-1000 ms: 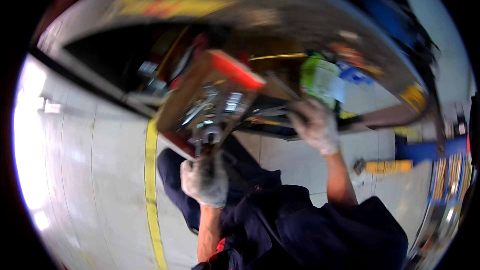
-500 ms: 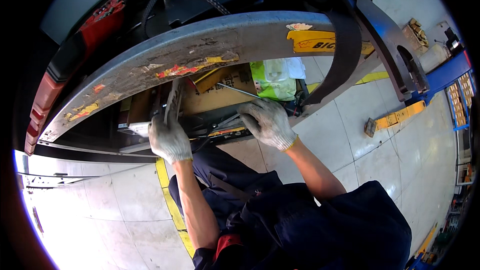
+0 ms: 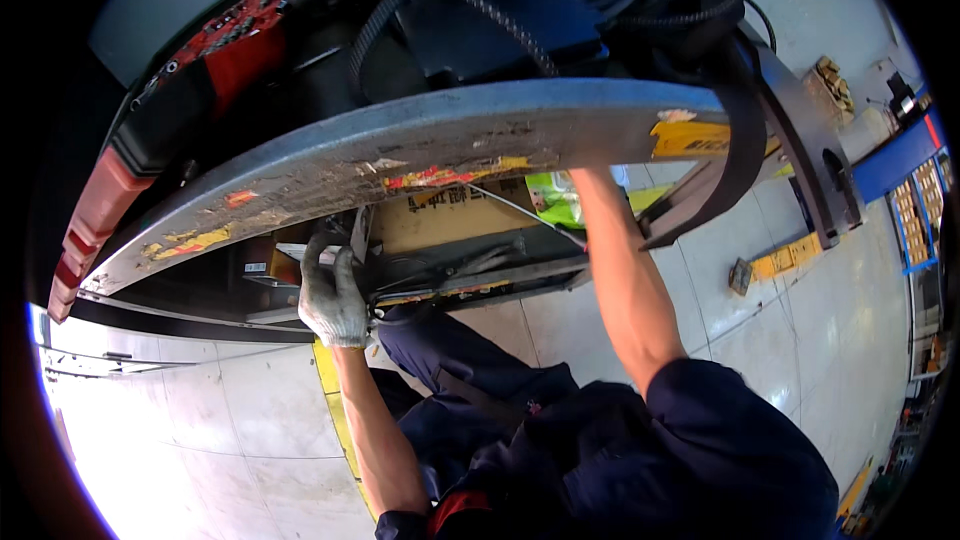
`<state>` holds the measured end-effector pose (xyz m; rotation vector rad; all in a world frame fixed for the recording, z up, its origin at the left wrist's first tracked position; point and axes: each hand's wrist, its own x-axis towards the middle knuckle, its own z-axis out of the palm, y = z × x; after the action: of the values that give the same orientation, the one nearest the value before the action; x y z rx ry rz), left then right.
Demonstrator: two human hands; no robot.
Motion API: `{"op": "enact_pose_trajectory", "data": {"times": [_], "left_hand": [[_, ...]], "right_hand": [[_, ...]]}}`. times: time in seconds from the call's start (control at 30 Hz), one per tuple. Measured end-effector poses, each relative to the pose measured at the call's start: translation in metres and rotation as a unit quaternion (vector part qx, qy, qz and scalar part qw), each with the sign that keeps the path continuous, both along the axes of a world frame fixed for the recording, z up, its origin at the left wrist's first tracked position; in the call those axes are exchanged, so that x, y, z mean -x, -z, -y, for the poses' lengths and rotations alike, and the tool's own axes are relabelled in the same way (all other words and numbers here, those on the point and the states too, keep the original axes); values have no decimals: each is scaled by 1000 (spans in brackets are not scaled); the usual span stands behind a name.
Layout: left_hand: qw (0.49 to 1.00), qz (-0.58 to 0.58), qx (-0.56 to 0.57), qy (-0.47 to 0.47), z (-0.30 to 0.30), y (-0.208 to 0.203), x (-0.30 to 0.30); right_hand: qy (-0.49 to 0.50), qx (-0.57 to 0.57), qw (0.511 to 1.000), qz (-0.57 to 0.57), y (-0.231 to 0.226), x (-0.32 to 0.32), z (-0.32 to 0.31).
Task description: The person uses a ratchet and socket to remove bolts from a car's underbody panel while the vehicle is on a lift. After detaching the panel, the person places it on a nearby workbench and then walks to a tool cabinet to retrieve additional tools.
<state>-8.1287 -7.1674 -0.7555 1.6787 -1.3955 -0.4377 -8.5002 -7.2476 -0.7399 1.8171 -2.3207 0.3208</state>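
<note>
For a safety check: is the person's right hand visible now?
No, the right forearm passes behind the grey curved panel, hiding the hand.

A curved metal beam spans the view above a cardboard box. The left hand rests left of the box, under the beam. The right forearm passes behind the beam, right of the box.

A broad grey curved panel arches over the work area and blocks any reach from above, so the only way in is the low gap beneath it. That gap is crowded with a cardboard box and a dark metal tray (the right forearm vanishes behind the panel's edge). A black bracket closes the right end, while the tiled floor below lies open.
</note>
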Motion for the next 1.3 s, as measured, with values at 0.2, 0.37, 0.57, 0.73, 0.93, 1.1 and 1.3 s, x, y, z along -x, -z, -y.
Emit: {"op": "enact_pose_trajectory", "data": {"times": [0.2, 0.37, 0.57, 0.73, 0.93, 1.1, 1.3], "left_hand": [[995, 54, 75, -26, -1, 12, -6], [995, 9, 94, -13, 2, 15, -6], [991, 41, 123, -22, 3, 15, -7], [987, 42, 157, -12, 3, 11, 2], [988, 67, 136, -19, 1, 20, -8], [990, 43, 133, -3, 3, 16, -6], [983, 61, 173, 2, 6, 19, 1]], "right_hand": [[-27, -7, 999, 46, 9, -53, 1], [-65, -5, 993, 103, 12, -94, -35], [-59, -71, 996, 3, -35, -58, -10], [24, -28, 999, -2, 2, 5, 8], [11, 2, 1000, -2, 9, -9, -13], [16, 12, 1000, -4, 12, -3, -3], [18, 14, 1000, -5, 14, -3, -1]]}}
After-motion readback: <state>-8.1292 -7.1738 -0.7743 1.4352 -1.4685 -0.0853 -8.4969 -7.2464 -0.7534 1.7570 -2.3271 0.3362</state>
